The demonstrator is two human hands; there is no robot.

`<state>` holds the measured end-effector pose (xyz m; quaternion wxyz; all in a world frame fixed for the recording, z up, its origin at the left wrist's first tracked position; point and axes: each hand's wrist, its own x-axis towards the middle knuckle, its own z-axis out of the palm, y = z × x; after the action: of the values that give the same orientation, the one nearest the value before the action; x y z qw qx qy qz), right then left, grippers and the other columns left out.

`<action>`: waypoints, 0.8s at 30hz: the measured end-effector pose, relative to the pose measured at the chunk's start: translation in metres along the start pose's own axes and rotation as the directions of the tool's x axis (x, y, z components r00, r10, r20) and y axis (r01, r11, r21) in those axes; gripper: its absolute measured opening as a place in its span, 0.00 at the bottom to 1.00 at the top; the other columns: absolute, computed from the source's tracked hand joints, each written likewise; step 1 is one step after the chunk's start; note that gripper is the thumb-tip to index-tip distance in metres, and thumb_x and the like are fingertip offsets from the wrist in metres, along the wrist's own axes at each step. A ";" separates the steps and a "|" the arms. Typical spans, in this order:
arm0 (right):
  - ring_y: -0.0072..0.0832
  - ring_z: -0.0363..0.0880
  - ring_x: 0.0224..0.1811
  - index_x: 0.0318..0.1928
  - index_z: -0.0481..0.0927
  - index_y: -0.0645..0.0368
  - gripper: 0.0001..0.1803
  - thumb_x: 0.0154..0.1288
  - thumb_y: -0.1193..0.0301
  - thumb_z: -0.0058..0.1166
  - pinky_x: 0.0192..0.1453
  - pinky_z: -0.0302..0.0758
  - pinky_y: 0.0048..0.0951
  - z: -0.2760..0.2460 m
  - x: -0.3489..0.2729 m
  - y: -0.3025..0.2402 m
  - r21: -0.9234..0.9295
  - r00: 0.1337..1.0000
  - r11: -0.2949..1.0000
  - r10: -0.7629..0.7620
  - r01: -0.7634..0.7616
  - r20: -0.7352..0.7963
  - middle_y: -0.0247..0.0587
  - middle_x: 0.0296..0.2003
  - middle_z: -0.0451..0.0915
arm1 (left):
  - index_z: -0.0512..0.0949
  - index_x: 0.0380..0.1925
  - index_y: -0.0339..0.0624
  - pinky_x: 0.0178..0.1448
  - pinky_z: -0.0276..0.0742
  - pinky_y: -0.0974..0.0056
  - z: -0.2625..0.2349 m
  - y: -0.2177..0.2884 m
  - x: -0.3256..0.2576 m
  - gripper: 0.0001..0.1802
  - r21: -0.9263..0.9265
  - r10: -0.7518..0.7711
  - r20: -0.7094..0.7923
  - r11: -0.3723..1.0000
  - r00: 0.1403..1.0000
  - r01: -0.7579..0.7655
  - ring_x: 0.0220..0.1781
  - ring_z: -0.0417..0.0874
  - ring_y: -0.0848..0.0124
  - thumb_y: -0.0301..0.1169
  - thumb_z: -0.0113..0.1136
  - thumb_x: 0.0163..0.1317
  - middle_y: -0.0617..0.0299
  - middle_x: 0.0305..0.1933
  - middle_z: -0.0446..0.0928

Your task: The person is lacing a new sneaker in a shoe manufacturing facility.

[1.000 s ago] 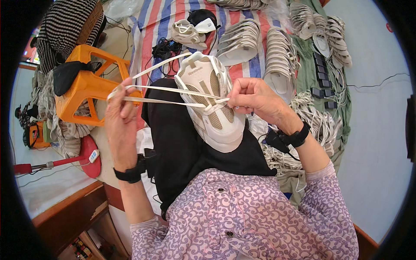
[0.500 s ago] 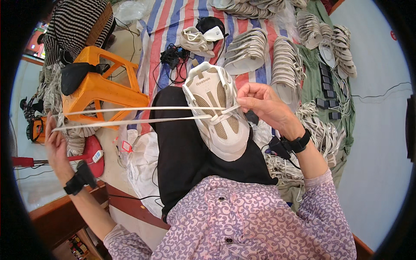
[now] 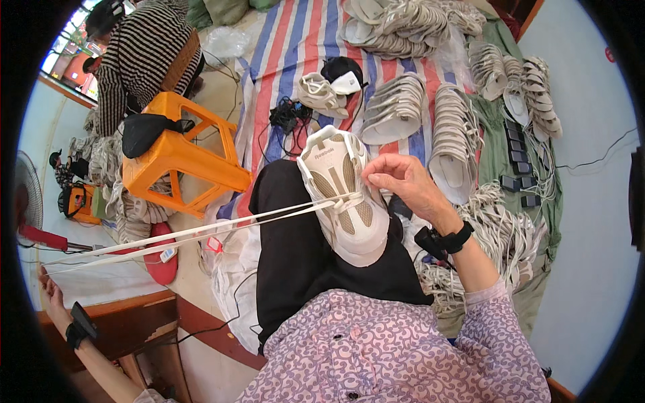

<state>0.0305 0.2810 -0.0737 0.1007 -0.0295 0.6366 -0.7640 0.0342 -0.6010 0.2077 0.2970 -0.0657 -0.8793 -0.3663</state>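
Note:
A beige and white shoe upper [image 3: 349, 232] with tan mesh panels rests on my black-trousered lap, its toe toward me. A pale shoelace [image 3: 222, 228] passes through it and stretches in two taut strands to the far left. At that end my left hand [image 3: 52, 292] is closed on the lace, arm held well out. My right hand [image 3: 403, 185] has its thumb and forefinger pinched at the upper's right edge, near the lace loop. The edge partly hides what lies between those fingertips.
An orange stool [image 3: 181, 158] with a black pouch stands left, near a person in stripes [image 3: 144, 50]. Stacked shoe uppers [image 3: 453, 144] lie on the striped sheet [image 3: 259, 50]. Bundled laces [image 3: 500, 235] lie right; a fan [image 3: 28, 191] is at the far left.
My left hand has moved farther left and down, drawing the lace strands longer. The crossing on the upper has tightened into a smaller loop. My right hand stays beside the upper.

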 end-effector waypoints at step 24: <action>0.09 0.64 0.24 0.33 0.81 0.58 0.10 0.68 0.65 0.59 0.26 0.60 0.16 0.075 -0.019 -0.065 -0.163 0.928 0.987 0.060 0.001 0.369 0.21 0.24 0.72 | 0.76 0.55 0.36 0.21 0.66 0.86 0.120 0.110 0.010 0.17 -0.776 -0.446 -0.245 0.622 0.861 0.101 0.23 0.73 0.90 0.26 0.56 0.66 0.68 0.37 0.82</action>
<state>0.0546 0.2230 0.0056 0.2284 -0.1723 0.6655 -0.6894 0.0057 -0.4409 0.2132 0.3630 0.0372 -0.5681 -0.7377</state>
